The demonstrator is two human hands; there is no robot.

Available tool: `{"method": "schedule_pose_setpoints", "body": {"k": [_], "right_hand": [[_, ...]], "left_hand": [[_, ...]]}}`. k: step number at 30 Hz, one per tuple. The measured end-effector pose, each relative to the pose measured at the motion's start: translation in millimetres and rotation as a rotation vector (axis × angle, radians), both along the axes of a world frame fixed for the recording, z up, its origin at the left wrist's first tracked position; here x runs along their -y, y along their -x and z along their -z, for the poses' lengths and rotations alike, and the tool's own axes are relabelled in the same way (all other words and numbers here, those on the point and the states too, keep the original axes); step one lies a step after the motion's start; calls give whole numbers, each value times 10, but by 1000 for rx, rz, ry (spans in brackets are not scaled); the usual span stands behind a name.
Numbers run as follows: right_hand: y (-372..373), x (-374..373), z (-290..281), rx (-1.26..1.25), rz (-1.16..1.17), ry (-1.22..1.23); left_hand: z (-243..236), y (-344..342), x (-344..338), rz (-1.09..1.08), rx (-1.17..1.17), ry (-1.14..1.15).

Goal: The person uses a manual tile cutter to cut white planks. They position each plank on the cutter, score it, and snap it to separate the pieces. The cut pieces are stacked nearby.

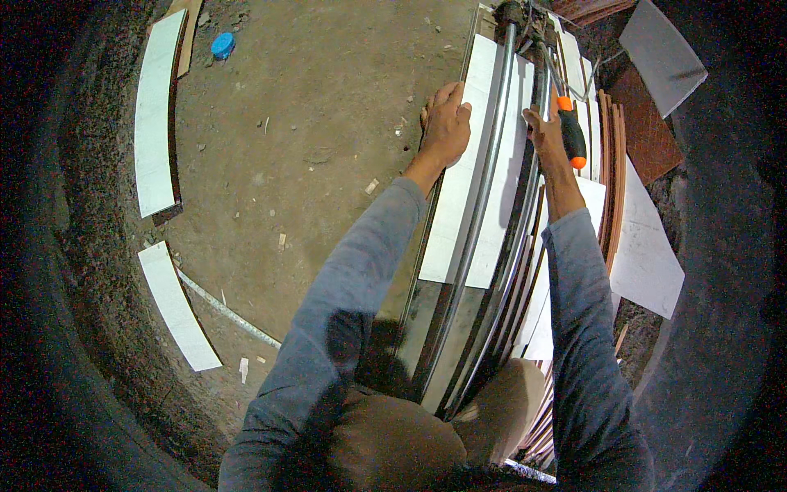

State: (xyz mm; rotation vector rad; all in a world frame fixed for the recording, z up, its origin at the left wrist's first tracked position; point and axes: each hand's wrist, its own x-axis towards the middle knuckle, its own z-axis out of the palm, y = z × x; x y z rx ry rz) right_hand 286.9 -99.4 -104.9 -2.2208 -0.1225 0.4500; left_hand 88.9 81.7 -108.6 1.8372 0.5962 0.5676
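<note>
The left hand (pixel 447 127) lies over the left edge of a long white tile (pixel 456 197), thumb on its face and fingers past the edge; how firmly it grips cannot be told. The right hand (pixel 548 135), across the rails, has its thumb apart from partly hidden fingers, so its hold is unclear. The tile sits between the hands, the left nearer, its long axis running away from the body and leaning right at the far end. It lies on a rail tile cutter (pixel 422 328) under a chrome rail (pixel 494 135). An orange-and-black handle (pixel 573 135) is just right of the right hand; farther left, a white strip (pixel 160 115) lies on the ground.
</note>
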Motion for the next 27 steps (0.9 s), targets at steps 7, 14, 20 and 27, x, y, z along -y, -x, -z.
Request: {"method": "schedule_pose_setpoints", "body": {"k": [7, 14, 20, 27], "right_hand": [[117, -5, -174, 34, -25, -48], [276, -110, -278, 28, -6, -165], [311, -117, -368, -67, 35, -134], [377, -212, -350, 17, 87, -336]], "left_hand": [[10, -11, -4, -8, 18, -28], [-16, -10, 5, 11, -35, 8], [10, -42, 16, -11, -37, -20], [44, -43, 24, -12, -57, -37]]}}
